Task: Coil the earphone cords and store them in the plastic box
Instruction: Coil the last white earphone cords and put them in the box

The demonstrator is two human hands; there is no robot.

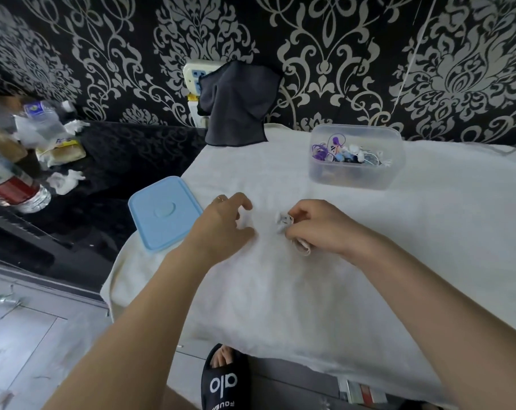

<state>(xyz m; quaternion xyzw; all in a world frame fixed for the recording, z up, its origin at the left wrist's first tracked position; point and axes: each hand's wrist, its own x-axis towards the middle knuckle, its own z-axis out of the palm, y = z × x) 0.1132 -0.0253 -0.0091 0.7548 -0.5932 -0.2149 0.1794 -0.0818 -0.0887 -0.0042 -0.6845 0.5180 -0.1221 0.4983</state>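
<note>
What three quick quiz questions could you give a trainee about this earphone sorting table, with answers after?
1. True or false: the blue lid is on the plastic box.
2. Which hand holds the white earphone cord: A left, B right, C neither?
3. Fill in: the left hand wears a ____ on one finger.

Key:
1. False. The lid lies flat on the white towel, apart from the open box, which already holds earphones.
2. B. The right hand pinches the coiled cord; the left hand holds nothing.
3. Ring.
</note>
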